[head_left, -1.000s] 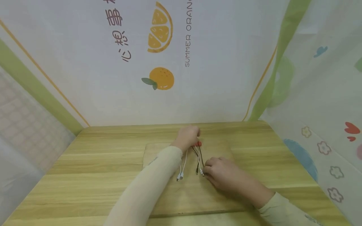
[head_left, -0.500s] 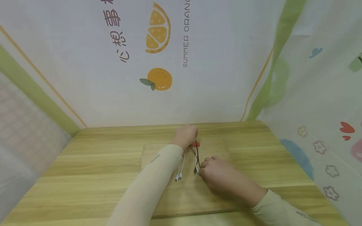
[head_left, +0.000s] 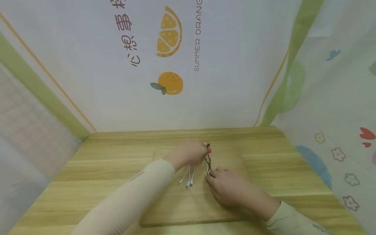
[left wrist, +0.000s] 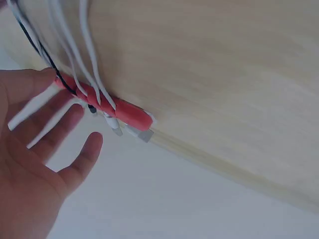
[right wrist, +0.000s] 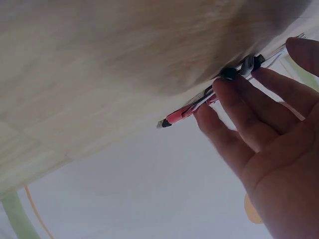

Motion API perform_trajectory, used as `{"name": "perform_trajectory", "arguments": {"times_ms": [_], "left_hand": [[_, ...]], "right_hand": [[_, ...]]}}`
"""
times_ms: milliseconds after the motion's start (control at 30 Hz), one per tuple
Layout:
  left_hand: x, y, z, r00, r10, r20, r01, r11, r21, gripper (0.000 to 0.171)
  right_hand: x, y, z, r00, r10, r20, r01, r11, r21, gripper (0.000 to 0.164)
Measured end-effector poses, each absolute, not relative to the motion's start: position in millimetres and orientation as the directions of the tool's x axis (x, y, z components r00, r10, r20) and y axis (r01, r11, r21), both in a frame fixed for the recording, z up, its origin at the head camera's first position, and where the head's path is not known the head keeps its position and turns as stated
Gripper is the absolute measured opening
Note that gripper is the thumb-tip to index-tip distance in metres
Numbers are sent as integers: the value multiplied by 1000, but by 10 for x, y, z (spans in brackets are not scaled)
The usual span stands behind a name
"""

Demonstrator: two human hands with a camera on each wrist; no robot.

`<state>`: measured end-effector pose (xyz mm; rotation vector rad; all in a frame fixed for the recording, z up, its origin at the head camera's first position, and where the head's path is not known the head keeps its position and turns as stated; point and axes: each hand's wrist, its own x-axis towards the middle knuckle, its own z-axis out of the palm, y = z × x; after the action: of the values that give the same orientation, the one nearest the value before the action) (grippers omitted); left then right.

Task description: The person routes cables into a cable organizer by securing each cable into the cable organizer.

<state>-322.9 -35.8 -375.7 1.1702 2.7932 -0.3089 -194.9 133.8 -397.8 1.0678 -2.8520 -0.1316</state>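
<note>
In the head view a red cable clip (head_left: pixel 209 150) lies near the board's far edge, mostly behind my left hand (head_left: pixel 192 153). White and black charging cables cross the clip (left wrist: pixel 132 115) in the left wrist view, where short plugs (left wrist: pixel 144 134) stick out beyond it. My left thumb and a finger pinch the clip's end, other fingers spread. My right hand (head_left: pixel 227 186) holds the near ends of the white and black cables (head_left: pixel 207 163); black plugs (right wrist: pixel 229 73) show at its fingertips in the right wrist view. Three white plugs (head_left: pixel 188 185) hang loose between the hands.
Beneath the cables lies a square wooden board (head_left: pixel 176 209) on a wood-grain table (head_left: pixel 97 182). A white curtain with orange prints (head_left: pixel 226 81) rises behind the table's far edge, and patterned sheets (head_left: pixel 337 104) hang at the sides.
My left hand has moved nearer and lower beside the red clip, uncovering short cable ends behind it. My right fingers have closed over the cable ends that lay visible before; a third white plug now shows.
</note>
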Motion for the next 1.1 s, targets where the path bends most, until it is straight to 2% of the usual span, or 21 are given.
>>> {"name": "perform_trajectory", "arguments": {"times_ms": [67,167,267,400,500,700,833,933,1100], "left_hand": [[-3127,-411,-3758,-644,738,-201,765,619,-179,18],[-2996,-472,-3763,-611,760,-222,791,576,-206,19],[-2883,-517,-3782,-612,757,-229,791,578,-204,22],[-2749,-574,-3823,-598,775,-202,800,563,-207,27],[-2664,-624,-3828,-589,786,-187,806,556,-202,23],[-2519,-694,-3810,-558,813,-165,828,529,-187,25],[-2399,-759,-3822,-549,817,-175,833,551,-44,35],[-2293,-828,-3824,-573,799,-182,796,595,109,44],[-2157,-925,-3821,-603,778,-174,760,627,170,48]], "right_hand": [[-1935,1337,-3974,-740,-669,66,-662,742,103,31],[-1929,1338,-3975,-728,-682,75,-676,731,90,28],[-1921,1335,-3985,-723,-687,64,-683,726,79,27],[-1896,1311,-4001,-733,-680,24,-678,733,47,39],[-1881,1287,-3997,-742,-670,1,-670,742,39,46],[-1847,1236,-3972,-729,-684,27,-682,729,58,28],[-1818,1179,-3967,-720,-693,46,-690,721,64,19],[-1786,1139,-3956,-723,-690,34,-689,723,51,16],[-1731,1098,-3929,-731,-682,1,-680,730,66,23]]}}
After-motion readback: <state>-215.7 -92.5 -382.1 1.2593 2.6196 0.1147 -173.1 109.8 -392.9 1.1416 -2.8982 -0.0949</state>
